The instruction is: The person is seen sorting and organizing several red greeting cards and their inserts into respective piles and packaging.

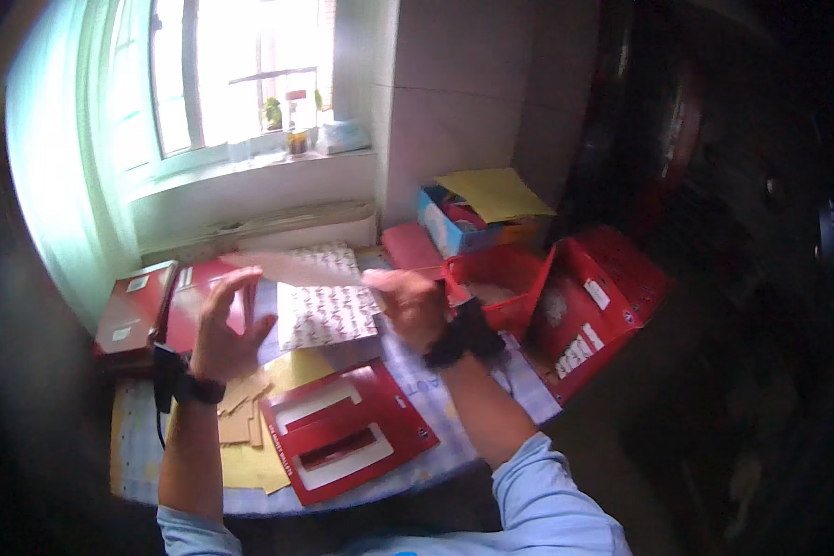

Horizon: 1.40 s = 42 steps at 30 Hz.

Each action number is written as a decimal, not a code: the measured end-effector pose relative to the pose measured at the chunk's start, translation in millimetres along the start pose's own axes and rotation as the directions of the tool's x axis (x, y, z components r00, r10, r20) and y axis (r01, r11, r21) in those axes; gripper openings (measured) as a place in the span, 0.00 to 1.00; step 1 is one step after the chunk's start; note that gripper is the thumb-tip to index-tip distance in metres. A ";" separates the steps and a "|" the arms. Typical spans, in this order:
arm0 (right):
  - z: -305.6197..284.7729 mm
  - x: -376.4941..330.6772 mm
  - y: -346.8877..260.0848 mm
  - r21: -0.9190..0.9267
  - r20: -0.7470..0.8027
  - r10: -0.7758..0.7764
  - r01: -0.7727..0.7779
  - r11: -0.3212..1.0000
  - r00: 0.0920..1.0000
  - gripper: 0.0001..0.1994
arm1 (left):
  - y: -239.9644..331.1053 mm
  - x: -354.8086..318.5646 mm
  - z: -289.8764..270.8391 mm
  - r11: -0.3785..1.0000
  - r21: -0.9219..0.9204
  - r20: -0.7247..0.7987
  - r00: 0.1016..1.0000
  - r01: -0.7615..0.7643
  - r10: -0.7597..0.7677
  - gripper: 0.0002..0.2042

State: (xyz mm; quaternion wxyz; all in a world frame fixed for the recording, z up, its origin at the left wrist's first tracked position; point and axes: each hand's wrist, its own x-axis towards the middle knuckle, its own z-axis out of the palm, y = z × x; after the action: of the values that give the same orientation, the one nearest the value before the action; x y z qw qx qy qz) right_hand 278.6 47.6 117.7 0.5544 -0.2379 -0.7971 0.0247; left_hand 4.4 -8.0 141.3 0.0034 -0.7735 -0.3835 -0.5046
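My right hand (410,304) is closed on one end of a thin, pale pinkish sheet (310,270), which is blurred and held above the table. My left hand (224,326) is raised near the sheet's other end, thumb and fingers apart, with nothing visible in it. Beneath the sheet lies white paper with a dark repeating pattern (329,318). Closer to me, a flat red printed card (386,405) with white panels and a dark slot rests on the table. Tan cardboard pieces (241,424) lie on yellow paper (248,468) below my left hand.
Red boxes (132,315) stand at the table's left. On the right are a red open container (494,269) and a tilted red box (579,310) with white labels. Behind them, a blue box (440,225) carries a yellow sheet (500,195). A window and sill (250,170) are at the back.
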 end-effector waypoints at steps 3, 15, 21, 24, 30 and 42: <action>-53.1 8.6 -6.7 -0.135 0.275 0.528 -0.511 0.849 0.803 0.11 | 1.3 8.0 -32.6 0.965 -0.231 0.078 0.991 0.121 -0.106 0.25; -94.5 10.9 -17.9 0.602 0.597 0.303 -0.665 0.442 0.742 0.11 | 33.2 1.7 -42.3 0.378 -0.624 0.600 0.729 0.684 -0.330 0.22; -68.6 1.5 -23.9 0.351 0.698 0.366 -0.740 0.574 0.615 0.10 | 52.2 -40.8 -5.9 -0.028 -0.620 0.776 0.607 0.784 -0.171 0.19; -60.2 -4.8 -29.0 0.277 0.719 0.376 -0.738 0.615 0.584 0.10 | 28.7 -66.5 0.7 -0.212 -0.545 0.835 0.548 0.812 -0.046 0.24; -37.0 -32.9 -39.3 0.405 0.595 0.309 -0.609 0.682 0.742 0.10 | 33.5 -105.1 27.8 -0.099 -0.521 0.808 0.453 0.848 -0.376 0.15; -40.3 -76.1 -100.9 0.356 0.620 -0.194 -0.053 0.933 0.760 0.12 | 35.8 -125.0 6.8 -0.095 -0.611 0.765 0.555 0.786 -0.327 0.15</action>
State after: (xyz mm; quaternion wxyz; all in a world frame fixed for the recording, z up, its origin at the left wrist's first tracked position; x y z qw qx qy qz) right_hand 299.9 -81.8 97.5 0.2795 -0.0808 -0.9296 0.2261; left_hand 6.5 -104.3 53.8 -0.7536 -0.4321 -0.2785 -0.4096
